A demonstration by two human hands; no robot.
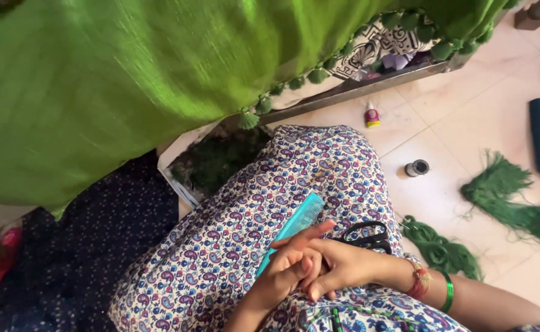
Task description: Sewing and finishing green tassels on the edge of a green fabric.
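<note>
My two hands rest together on my lap, which is covered by a white dress with a blue and red paisley print (319, 172). My right hand (346, 264), with a green bangle and red thread at the wrist, lies over my left hand (282, 276), its fingers curled around it. The fingers of my left hand stretch out up and to the right. A teal comb (300, 218) lies slanted on the lap, and its lower end goes under my left hand. Black scissors (371, 235) lie on the lap just behind my right hand. Whether anything sits between my palms is hidden.
A bright green cloth (128, 80) edged with small green tassels (264, 106) hangs across the top over a frame. On the tiled floor at the right lie green thread bundles (442, 249) (516, 200), a dark spool (417, 167) and a small bottle (372, 115). Dark dotted fabric (98, 246) lies at the left.
</note>
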